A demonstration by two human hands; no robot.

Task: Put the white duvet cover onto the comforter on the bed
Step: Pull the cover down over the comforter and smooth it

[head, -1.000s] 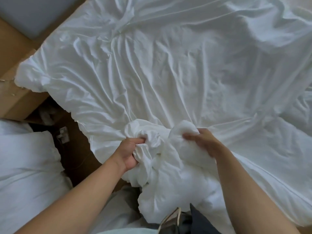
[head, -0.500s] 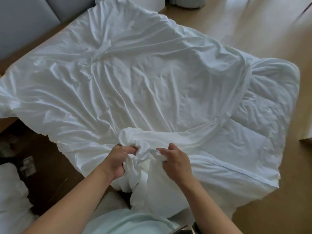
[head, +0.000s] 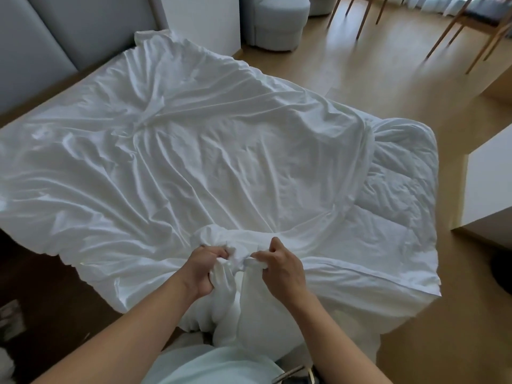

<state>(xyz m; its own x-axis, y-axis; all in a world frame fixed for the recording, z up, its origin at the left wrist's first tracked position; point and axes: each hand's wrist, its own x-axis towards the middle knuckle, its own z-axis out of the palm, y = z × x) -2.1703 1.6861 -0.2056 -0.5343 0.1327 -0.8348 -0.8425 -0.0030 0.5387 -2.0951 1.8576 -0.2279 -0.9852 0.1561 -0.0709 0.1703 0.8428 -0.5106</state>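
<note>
Wood floor (head: 443, 342) at right, grey headboard (head: 55, 37) upper left.
Fingers curled, left hand (head: 203, 268) and right hand (head: 279, 268) each grip the bunched edge of the one white duvet cover (head: 194, 162) at lower centre. It spreads wrinkled over one comforter (head: 393, 189), whose quilting lies bare at right, open floor beyond.

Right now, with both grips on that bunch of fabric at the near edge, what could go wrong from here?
1. The left grip and right grip sit close together on one wad, so a pull may drag the duvet cover into deeper creases rather than spread it.
2. The comforter lies bare on the right; tugging here could uncover more.
</note>
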